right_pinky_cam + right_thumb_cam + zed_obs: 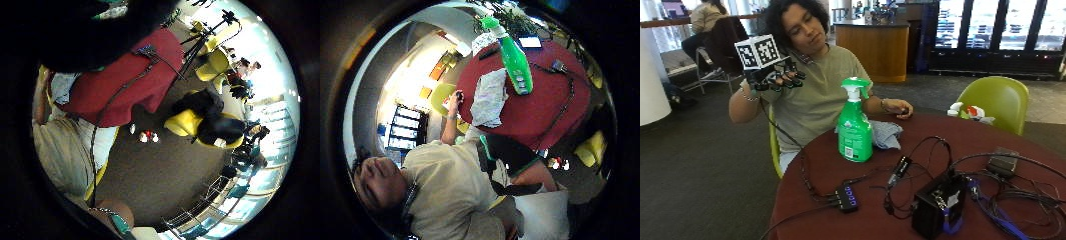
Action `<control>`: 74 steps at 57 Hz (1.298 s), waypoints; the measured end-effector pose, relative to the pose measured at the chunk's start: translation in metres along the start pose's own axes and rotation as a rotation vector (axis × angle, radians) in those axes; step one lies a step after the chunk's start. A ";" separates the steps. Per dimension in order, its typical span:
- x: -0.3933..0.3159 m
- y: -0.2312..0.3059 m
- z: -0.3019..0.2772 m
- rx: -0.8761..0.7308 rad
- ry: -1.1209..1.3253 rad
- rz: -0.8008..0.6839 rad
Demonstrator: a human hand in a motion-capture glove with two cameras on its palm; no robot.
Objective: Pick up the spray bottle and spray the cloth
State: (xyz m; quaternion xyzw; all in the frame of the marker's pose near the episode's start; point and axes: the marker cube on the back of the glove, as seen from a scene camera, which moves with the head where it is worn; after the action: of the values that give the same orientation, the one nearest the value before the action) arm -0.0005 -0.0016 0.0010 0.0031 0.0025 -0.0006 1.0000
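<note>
Black boxy device (937, 205) and tangled cables sit nearest the outside camera on the round dark-red surface (1039, 145). Behind them stands the green plastic spray bottle with white trigger head (854, 122), upright; the crumpled grey cloth (885, 134) lies just beside it, apparently touching. Black-gloved right hand (776, 75) is raised at shoulder height, well apart from the bottle, fingers loosely curled, holding nothing.

Thumb-side palm view: bottle (514, 57) and cloth (489, 97) lie side by side on the surface.

Little-finger-side view: only the surface edge and floor show.

Risks, as judged: a hasty reach could tip the tall bottle; spray could drift onto the electronics nearby if the nozzle points that way.
</note>
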 end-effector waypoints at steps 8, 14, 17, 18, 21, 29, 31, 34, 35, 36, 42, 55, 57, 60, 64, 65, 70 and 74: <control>0.001 -0.005 0.001 -0.007 0.022 0.013; 0.003 -0.004 0.003 -0.007 0.022 0.016; 0.003 -0.003 0.005 -0.007 0.012 0.020; 0.004 -0.003 0.005 -0.007 0.008 0.020; 0.005 -0.004 0.008 0.006 -0.007 0.018; 0.004 -0.008 0.019 0.068 -0.124 0.055; 0.002 -0.009 0.023 0.081 -0.172 0.067; -0.002 -0.010 0.029 0.090 -0.249 0.077; -0.003 -0.011 0.032 0.091 -0.275 0.077; -0.004 -0.011 0.034 0.091 -0.302 0.076; -0.013 -0.018 0.048 0.068 -0.474 0.057; -0.044 -0.031 0.080 0.068 -0.857 0.043; -0.047 -0.036 0.083 0.077 -0.932 0.051; -0.050 -0.042 0.086 0.083 -1.038 0.047; -0.055 -0.051 0.090 0.080 -1.129 0.038; -0.056 -0.053 0.091 0.079 -1.140 0.039; -0.060 -0.067 0.096 0.093 -1.132 0.056; -0.061 -0.082 0.099 0.137 -1.111 0.085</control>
State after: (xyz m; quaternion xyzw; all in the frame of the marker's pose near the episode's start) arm -0.0612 -0.0842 0.0995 0.0676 -0.5248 0.0381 0.8477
